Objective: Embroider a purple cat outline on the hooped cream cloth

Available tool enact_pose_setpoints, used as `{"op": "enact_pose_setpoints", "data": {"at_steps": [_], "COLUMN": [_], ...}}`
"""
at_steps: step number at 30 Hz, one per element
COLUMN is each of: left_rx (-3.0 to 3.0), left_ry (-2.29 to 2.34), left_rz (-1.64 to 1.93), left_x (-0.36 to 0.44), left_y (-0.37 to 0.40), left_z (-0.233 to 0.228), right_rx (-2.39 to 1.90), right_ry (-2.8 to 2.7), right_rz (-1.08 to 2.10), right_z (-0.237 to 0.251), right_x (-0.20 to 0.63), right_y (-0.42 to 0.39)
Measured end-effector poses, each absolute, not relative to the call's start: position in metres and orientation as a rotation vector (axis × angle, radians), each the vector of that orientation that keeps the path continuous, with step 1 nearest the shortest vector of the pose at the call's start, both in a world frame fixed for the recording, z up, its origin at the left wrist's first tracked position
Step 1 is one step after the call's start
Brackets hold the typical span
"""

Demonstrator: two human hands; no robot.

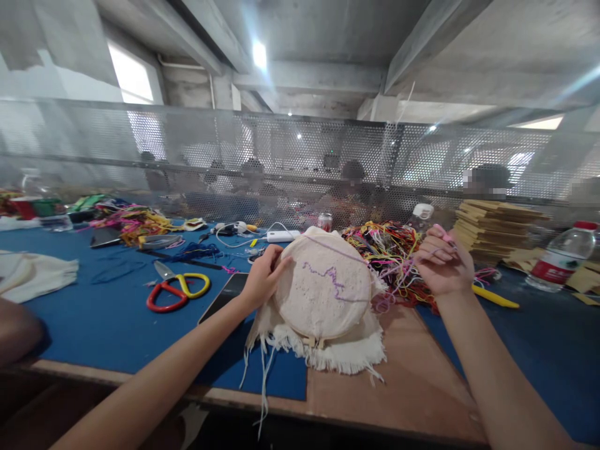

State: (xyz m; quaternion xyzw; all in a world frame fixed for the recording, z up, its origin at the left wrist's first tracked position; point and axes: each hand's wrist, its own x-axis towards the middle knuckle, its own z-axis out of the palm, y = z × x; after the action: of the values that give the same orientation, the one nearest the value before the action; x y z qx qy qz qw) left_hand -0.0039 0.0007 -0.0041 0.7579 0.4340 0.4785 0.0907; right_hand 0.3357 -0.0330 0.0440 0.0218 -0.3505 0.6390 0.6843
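Note:
A round embroidery hoop (323, 319) stretched with cream cloth stands tilted up in front of me. A jagged line of purple yarn stitches (334, 278) runs across the cloth, whose frayed edge hangs below. My left hand (268, 275) is closed on the hoop's left rim. Raised to the right, apart from the hoop, my right hand (443, 259) has its fingers curled around a small pink tool (443, 233), mostly hidden by them. Loose purple yarn (387, 301) trails between the cloth and the area below my right hand.
Red-and-yellow scissors (177, 292) and a dark phone (225, 297) lie left of the hoop. Behind it are tangled yarn (384, 240), a drink can (325, 221) and a white power strip (282, 236). Cardboard pieces (487, 231) and a water bottle (562, 259) stand right.

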Motion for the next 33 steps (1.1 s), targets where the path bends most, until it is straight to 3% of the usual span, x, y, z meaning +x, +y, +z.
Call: {"op": "enact_pose_setpoints", "data": {"at_steps": [33], "left_rx": [2.256], "left_ry": [1.290], "left_rz": [1.422], "left_x": [-0.004], "left_y": [0.000], "left_z": [-0.003], "right_rx": [0.148], "right_ry": [-0.610], "right_rz": [1.329], "right_z": [0.037], "right_x": [0.364], "right_y": [-0.022]}}
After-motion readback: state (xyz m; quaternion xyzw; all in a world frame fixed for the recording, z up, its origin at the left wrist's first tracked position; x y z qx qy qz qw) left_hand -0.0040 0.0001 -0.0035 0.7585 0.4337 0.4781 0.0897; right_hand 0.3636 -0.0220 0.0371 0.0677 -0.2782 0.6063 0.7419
